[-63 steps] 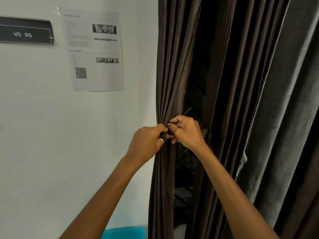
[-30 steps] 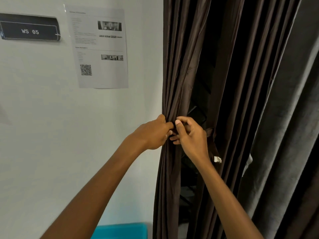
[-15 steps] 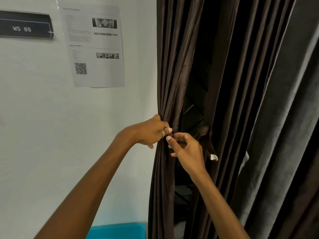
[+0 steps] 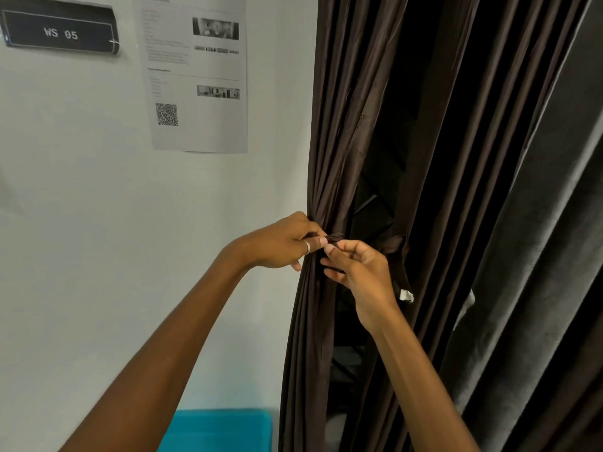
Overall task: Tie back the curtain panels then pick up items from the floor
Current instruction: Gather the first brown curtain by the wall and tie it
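Dark brown curtain (image 4: pixel 329 141) hangs beside a white wall (image 4: pixel 98 190), gathered into tight folds at mid-height. A matching fabric tie (image 4: pixel 396 246) loops around the bunch, and a small white tag (image 4: pixel 406 295) hangs from it. The left hand (image 4: pixel 280 244), with a ring (image 4: pixel 307 246) on one finger, curls its fingers and pinches the tie's end at the curtain's left edge. The right hand (image 4: pixel 362 272) meets it there, its thumb and forefinger nipping the same end and its other fingers bent. A grey curtain (image 4: pixel 538 256) hangs to the right. A printed sheet (image 4: pixel 199 76) and a black sign (image 4: pixel 60 32) reading "WS 05" are on the wall, and a blue bin (image 4: pixel 222 430) stands below.
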The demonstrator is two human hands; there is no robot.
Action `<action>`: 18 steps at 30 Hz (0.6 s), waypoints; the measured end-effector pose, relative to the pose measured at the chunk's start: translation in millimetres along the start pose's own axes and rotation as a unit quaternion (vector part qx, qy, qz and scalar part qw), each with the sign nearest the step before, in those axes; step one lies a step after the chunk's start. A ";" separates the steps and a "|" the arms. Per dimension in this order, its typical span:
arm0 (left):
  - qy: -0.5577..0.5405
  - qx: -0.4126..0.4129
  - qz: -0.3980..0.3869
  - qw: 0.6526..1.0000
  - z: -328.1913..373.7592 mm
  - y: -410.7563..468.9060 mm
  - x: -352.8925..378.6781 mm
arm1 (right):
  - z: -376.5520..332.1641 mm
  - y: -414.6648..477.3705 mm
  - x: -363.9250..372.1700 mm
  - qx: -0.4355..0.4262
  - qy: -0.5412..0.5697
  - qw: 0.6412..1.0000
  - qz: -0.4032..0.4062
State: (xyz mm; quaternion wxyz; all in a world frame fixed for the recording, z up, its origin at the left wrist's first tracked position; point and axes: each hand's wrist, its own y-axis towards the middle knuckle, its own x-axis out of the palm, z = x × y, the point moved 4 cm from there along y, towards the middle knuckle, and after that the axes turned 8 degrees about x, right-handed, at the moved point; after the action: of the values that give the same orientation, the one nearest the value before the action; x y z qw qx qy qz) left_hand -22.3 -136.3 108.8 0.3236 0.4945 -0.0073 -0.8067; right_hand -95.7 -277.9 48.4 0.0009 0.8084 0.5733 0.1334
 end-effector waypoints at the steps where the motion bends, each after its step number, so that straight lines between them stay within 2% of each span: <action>1: -0.018 0.008 0.028 0.999 -2.9 -1.3 0.8 | -0.7 1.4 -1.8 -0.003 -0.004 1.000 0.001; 5: -0.090 0.031 0.183 0.978 -14.2 -8.9 8.8 | -3.1 6.8 -7.5 -0.020 -0.032 0.999 0.014; 9: -0.116 0.041 0.286 0.950 -21.7 -15.8 16.9 | -4.0 10.7 -9.3 -0.031 -0.070 0.997 0.029; 18: -0.073 0.059 0.348 0.933 -26.3 -29.8 21.0 | -13.8 17.3 -31.7 -0.052 -0.150 0.985 0.069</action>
State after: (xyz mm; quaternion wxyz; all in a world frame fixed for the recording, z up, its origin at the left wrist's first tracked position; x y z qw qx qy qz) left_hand -22.9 -115.8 68.8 0.5525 0.4191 -0.2502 -0.6756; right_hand -92.4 -315.3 57.5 0.1200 0.8554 0.5022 0.0406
